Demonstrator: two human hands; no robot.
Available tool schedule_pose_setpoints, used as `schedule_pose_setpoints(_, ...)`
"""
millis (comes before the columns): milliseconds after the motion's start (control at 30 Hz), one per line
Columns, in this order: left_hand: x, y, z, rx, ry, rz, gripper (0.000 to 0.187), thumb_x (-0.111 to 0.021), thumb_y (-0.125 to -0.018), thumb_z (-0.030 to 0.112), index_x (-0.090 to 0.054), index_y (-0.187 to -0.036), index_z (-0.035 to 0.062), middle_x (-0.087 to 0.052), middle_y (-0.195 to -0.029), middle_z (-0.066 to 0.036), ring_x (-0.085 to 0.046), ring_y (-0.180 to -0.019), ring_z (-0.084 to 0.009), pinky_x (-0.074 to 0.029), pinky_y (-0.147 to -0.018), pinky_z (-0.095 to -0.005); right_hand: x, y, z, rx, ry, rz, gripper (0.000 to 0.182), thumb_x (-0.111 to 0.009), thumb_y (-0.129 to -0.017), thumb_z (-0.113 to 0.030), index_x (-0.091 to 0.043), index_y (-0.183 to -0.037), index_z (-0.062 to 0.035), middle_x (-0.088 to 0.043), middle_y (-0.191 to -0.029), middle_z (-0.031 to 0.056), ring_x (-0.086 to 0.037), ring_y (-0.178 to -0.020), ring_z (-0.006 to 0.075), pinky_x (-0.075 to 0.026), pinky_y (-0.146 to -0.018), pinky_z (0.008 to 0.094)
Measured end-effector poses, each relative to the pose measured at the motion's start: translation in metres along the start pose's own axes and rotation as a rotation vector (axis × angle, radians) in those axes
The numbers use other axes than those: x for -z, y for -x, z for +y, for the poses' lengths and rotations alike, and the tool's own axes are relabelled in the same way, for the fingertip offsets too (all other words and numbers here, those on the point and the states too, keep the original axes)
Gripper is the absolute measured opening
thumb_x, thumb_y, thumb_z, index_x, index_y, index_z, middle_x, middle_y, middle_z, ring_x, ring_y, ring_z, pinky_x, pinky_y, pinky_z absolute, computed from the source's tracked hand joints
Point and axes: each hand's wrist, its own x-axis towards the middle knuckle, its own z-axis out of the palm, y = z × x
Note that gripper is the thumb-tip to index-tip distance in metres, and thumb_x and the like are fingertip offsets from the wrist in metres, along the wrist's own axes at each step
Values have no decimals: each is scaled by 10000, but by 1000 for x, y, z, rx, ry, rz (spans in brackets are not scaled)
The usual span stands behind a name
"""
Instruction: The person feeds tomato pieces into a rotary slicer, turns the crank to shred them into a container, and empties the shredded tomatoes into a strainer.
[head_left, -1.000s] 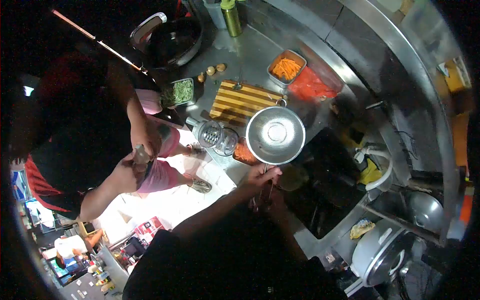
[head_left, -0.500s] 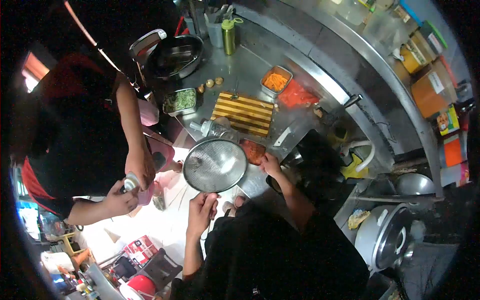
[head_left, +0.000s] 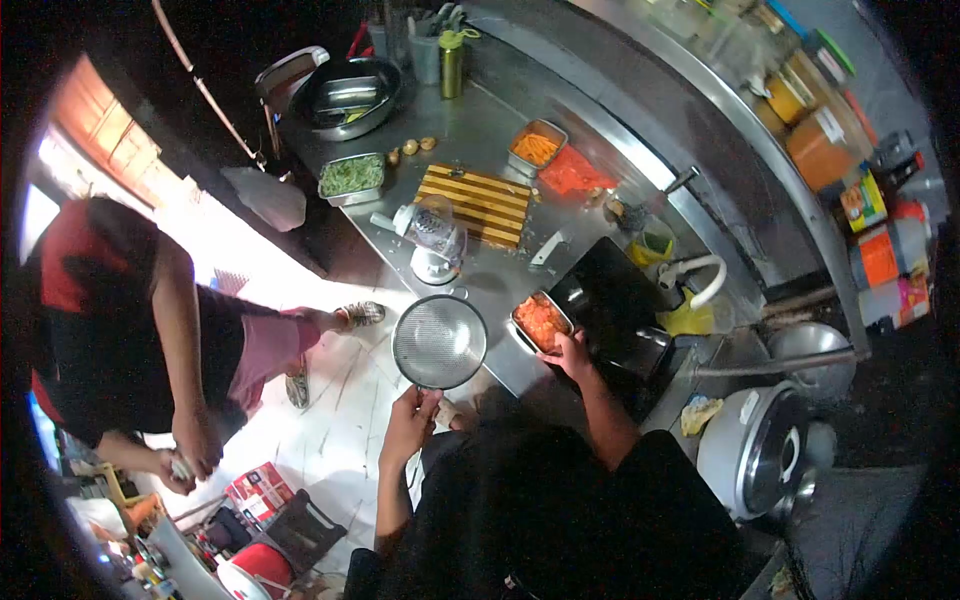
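A long steel counter runs past a dark sink. Another person in red and black stands well apart on the bright floor. The left hand is clenched around the handle of a round mesh strainer, held out beyond the counter's edge. The right hand grips the near rim of a small tray of orange food beside the sink.

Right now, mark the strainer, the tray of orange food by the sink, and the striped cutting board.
strainer (head_left: pixel 439 342): head view, middle of the mesh bowl.
tray of orange food (head_left: pixel 541 320): head view, on the food inside it.
cutting board (head_left: pixel 487 203): head view, centre of the striped top.
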Motion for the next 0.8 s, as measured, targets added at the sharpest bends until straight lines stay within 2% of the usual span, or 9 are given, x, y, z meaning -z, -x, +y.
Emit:
schedule_pose_setpoints(100, -18, -1, 19, 100, 12, -95, 217, -618, -1031, 235, -537, -973, 42, -492, -681, 28, -417, -480, -46, -323, -436, -240, 26, 6, 7, 72, -183, -258, 212, -542, -866, -30, -494, -1071, -49, -468, -1129, 112, -569, -1104, 307, -558, -897, 678)
schedule_pose_setpoints(233, -46, -19, 12, 141, -1, -158, 202, -600, -1040, 234, -529, -1011, 47, -485, -689, 29, -409, -466, -50, -312, -413, -246, 71, -9, 34, -31, -332, -173, 450, -497, -915, -65, -493, -1364, -37, -561, -1380, 162, -511, -1333, 387, -490, -992, 686)
schedule_pose_setpoints(267, -56, -24, 12, 132, -43, -150, 229, -612, -1032, 265, -531, -1008, 52, -481, -691, 30, -402, -473, -48, -304, -413, -242, 84, -7, 39, -15, -429, -275, 569, -492, -933, -87, -397, -1491, -27, -463, -1515, 198, -480, -1377, 401, -448, -1040, 686)
schedule_pose_setpoints(400, -116, -38, 12, 86, -202, -156, 242, -612, -1030, 275, -539, -1008, 46, -495, -692, 23, -408, -479, -48, -306, -412, -247, 129, 25, 31, 121, -608, -362, 600, -486, -945, -108, -342, -1520, -14, -443, -1526, 211, -448, -1404, 414, -403, -1072, 704)
schedule_pose_setpoints(500, -159, -53, 9, 17, -325, -225, 249, -603, -1030, 239, -571, -1047, -7, -552, -698, -27, -494, -535, -99, -382, -465, -302, 136, 96, -45, 193, -597, -443, 612, -508, -940, -97, -337, -1519, -2, -426, -1537, 216, -434, -1413, 422, -397, -1071, 715)
schedule_pose_setpoints(567, -188, -61, 6, -58, -419, -272, 267, -603, -1027, 227, -583, -1078, -35, -598, -717, -65, -553, -586, -139, -436, -517, -343, 145, 121, -69, 176, -635, -406, 605, -544, -912, -51, -375, -1490, -1, -484, -1481, 202, -489, -1369, 390, -473, -1056, 602)
schedule_pose_setpoints(600, -206, -60, 10, -234, -532, -280, 267, -583, -1025, 191, -587, -1107, -63, -667, -781, -163, -636, -664, -258, -485, -621, -421, 149, 126, -73, 166, -654, -388, 602, -562, -898, -27, -394, -1476, -1, -513, -1453, 195, -516, -1347, 374, -511, -1049, 545)
schedule_pose_setpoints(700, -252, -54, 31, -381, -677, -321, 246, -556, -1017, 151, -590, -1129, -65, -688, -859, -243, -669, -719, -374, -493, -662, -463, 163, 131, -78, 219, -484, -261, 598, -621, -900, -36, -413, -1461, -8, -549, -1403, 177, -568, -1287, 329, -525, -1026, 472)
schedule_pose_setpoints(800, -276, -65, 25, -269, -835, -376, 221, -525, -999, 112, -544, -1162, -36, -652, -839, -267, -667, -796, -447, -494, -677, -502, 160, 136, -87, 303, -243, -58, 546, -667, -902, -43, -469, -1411, -36, -613, -1295, 125, -625, -1198, 242, -541, -978, 397)
